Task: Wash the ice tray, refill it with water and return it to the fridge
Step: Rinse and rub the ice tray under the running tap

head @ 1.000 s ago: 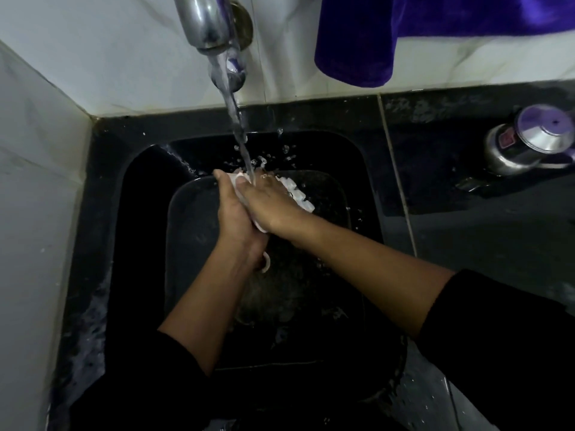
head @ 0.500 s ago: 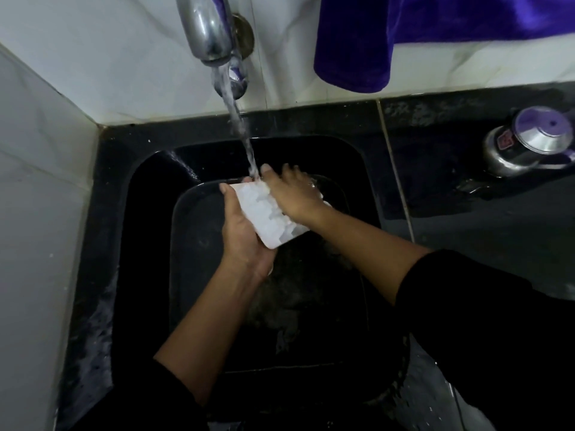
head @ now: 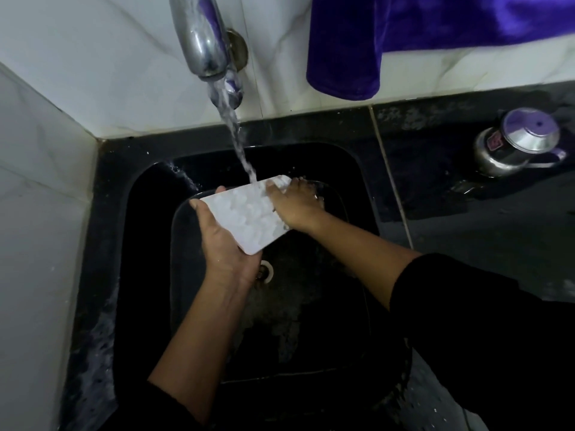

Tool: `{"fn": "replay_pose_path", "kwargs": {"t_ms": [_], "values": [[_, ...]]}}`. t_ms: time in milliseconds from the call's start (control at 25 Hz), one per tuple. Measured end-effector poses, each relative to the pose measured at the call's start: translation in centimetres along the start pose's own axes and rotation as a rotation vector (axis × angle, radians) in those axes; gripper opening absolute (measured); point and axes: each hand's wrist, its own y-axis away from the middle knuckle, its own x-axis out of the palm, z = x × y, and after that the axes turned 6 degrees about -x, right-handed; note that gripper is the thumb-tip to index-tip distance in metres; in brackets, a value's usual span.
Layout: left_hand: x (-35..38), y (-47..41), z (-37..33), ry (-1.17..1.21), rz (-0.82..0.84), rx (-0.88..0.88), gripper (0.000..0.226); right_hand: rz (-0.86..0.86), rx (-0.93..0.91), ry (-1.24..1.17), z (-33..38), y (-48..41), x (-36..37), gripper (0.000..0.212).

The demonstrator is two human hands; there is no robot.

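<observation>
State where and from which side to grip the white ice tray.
Probably by two opposite edges, one hand from each side, as the left hand and right hand do: the ice tray is flat, wide and tilted under the water stream.

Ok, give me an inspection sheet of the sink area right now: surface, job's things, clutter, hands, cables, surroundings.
Surface: black sink sunk in a dark, wet counter.
Job's things: white ice tray held tilted over the sink; water from the running tap lands on its far end.
Clutter: lidded steel pot on the counter at right.
Grippers: left hand grips the tray's near end from below; right hand holds the far end, thumb on top.
Cables: nothing seen.
Surroundings: white wall tiles; purple cloth hanging above the counter.
</observation>
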Motion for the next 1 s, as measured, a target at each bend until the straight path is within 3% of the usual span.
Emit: {"fn": "replay_pose_path", "kwargs": {"t_ms": [160,240,360,400,520,600,760,880,1000], "values": [[-0.1,-1.0,-1.2,0.072,-0.082,0.01,0.067,0.082,-0.348,0.03,1.2,4.3,4.7,0.11],[0.2,-0.3,-0.5,0.008,-0.063,-0.013,0.075,-0.005,-0.313,0.038,0.1,2.5,2.9,0.105],[0.4,0.9,1.1,-0.063,-0.053,-0.043,0.079,-0.057,-0.011,0.02,-0.5,-0.5,0.2,0.096],[0.4,0.7,0.8,-0.06,-0.061,-0.035,0.078,-0.059,-0.025,-0.004,-0.1,-0.1,0.7,0.097],[-0.2,-0.4,-0.5,-0.003,-0.127,-0.041,0.076,0.081,-0.304,-0.039,1.8,2.5,5.1,0.109],[-0.5,-0.4,-0.7,-0.034,-0.114,-0.044,0.074,0.055,-0.361,-0.011,1.6,1.5,4.5,0.101],[-2.0,1.0,-1.2,-0.088,0.027,-0.029,0.065,-0.005,-0.304,0.079,0.1,-1.7,0.2,0.071],[-5.0,1.6,-4.0,-0.054,0.101,-0.04,0.064,-0.072,-0.314,-0.251,-1.1,-1.1,-0.3,0.062],[-8.0,2.8,-6.1,-0.05,0.078,-0.076,0.069,-0.023,-0.267,-0.466,-1.0,0.7,-1.0,0.059]]}}
